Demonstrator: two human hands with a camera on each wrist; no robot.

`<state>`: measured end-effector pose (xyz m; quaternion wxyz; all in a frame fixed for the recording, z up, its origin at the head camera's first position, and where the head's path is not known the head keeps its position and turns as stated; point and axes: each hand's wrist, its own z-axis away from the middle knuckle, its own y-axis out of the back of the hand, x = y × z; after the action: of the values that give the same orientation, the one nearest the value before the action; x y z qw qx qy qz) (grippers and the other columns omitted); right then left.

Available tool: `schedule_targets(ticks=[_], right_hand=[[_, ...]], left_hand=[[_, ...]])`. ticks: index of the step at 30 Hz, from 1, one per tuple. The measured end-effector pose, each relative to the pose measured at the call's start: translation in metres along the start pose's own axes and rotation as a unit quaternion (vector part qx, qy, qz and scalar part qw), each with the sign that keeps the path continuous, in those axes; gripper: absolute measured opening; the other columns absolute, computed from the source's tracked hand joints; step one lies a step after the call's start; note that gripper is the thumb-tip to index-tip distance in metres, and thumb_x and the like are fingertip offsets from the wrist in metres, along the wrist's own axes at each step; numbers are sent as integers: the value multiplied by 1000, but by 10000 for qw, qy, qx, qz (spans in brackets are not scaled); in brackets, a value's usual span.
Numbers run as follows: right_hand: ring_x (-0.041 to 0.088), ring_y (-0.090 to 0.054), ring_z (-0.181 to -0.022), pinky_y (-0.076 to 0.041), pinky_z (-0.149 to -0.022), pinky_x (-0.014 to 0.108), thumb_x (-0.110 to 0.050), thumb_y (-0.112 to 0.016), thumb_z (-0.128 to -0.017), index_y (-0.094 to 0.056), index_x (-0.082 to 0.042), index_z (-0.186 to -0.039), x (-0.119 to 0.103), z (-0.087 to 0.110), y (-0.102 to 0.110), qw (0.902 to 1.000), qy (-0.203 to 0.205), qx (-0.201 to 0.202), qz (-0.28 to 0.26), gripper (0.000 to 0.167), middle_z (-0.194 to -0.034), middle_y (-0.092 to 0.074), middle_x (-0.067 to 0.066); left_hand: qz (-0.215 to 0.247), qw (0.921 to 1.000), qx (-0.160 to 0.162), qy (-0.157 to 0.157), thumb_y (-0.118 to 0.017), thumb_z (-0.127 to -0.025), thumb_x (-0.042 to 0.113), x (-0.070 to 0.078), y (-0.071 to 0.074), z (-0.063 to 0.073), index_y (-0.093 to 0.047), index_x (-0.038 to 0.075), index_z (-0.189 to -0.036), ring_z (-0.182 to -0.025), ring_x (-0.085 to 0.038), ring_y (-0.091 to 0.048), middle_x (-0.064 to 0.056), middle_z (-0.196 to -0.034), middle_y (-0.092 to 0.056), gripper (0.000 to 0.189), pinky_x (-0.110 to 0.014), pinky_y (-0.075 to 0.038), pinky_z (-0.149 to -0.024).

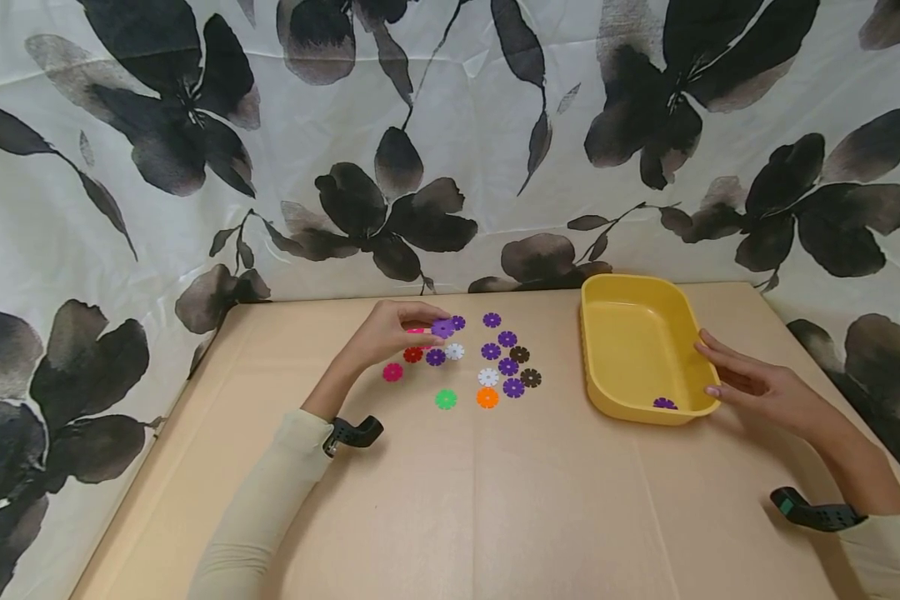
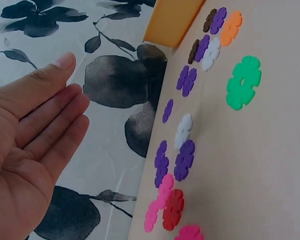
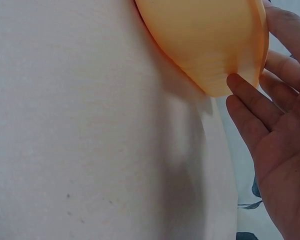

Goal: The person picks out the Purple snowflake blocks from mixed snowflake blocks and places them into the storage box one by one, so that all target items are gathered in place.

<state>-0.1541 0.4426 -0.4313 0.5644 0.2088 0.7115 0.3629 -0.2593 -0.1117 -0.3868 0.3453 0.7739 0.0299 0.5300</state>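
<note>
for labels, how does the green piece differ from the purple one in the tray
The green piece lies on the table; the purple piece sits in the tray. In the head view, the green piece shows whole; the purple piece is partly hidden. Both have notched edges.

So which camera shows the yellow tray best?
The head view: it shows almost the whole yellow tray, with a purple piece inside. The left wrist view catches only part, at the top; the right wrist view, one cropped end by the right hand.
</note>
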Motion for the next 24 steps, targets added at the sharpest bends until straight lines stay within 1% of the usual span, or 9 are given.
schedule_targets(ticks=[6,11,18,24], right_hand=[[-33,-25,-122,-36,-90,-1,-17,-71,-97,-39,-10,-156,0,2,-2,10000,9,38,-6,68,-165,-18,-20],[-33,-24,-122,-35,-90,-1,-18,-71,-97,-39,-10,-156,1,3,-3,10000,-29,59,23,68,-166,-17,-17],[-33,-24,-122,-35,-90,-1,-18,-71,-97,-39,-10,-156,0,4,-4,10000,-34,62,22,68,-166,-16,-17],[-33,-24,-122,-35,-90,-1,-18,-71,-97,-39,-9,-156,0,4,-4,10000,-7,66,-3,68,-165,-17,-19]], left_hand=[[119,9999,13,58,-85,-84,18,6,-3,0,-75,10,-122,-102,-19,-73,-6,-114,-75,40,-26,-59,-88],[228,9997,-18,5,-85,-84,17,9,-6,-1,-75,10,-122,-103,-20,-72,-6,-115,-75,40,-27,-58,-90],[464,9989,-68,-50,-84,-85,16,13,-9,-3,-74,10,-123,-105,-18,-73,-5,-115,-75,40,-33,-57,-94],[441,9989,-113,-134,-84,-85,17,16,-12,-5,-73,10,-124,-104,-18,-73,-5,-115,-75,41,-28,-58,-92]])
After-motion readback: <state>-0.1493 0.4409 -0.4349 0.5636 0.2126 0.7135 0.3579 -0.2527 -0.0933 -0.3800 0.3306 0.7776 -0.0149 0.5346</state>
